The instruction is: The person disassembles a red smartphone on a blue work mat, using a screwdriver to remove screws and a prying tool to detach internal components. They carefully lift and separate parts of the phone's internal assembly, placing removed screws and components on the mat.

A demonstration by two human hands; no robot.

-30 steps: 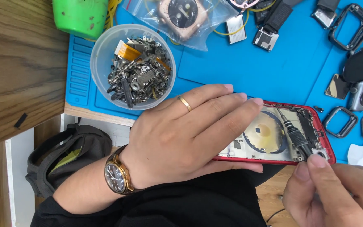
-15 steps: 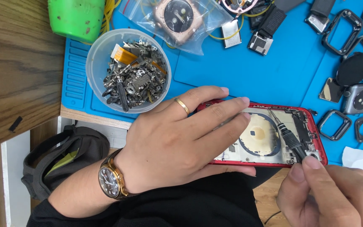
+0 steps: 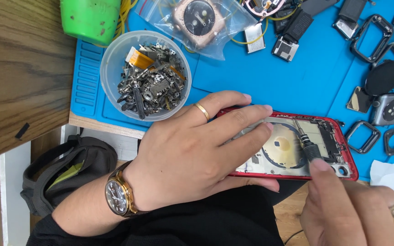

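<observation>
An opened red phone housing (image 3: 338, 171) lies on a blue work mat (image 3: 306, 86), its inside and a round coil showing. My left hand (image 3: 197, 155), with a gold ring and a brown-strapped wristwatch, lies flat over the housing's left half and holds it down. My right hand (image 3: 356, 209) at the lower right grips a small black screwdriver (image 3: 307, 145), whose tip touches the inside of the housing near its upper right.
A clear round tub (image 3: 110, 73) of several small metal parts and screws stands left of the phone. A green cup (image 3: 90, 18) and a bagged watch case (image 3: 199, 20) are at the top. Watch frames and parts (image 3: 379, 105) crowd the right. A dark bag (image 3: 64, 173) lies below the table edge.
The view has shifted slightly. My right hand and the screwdriver have moved a little left over the housing. My left hand stays pressed on the phone.
</observation>
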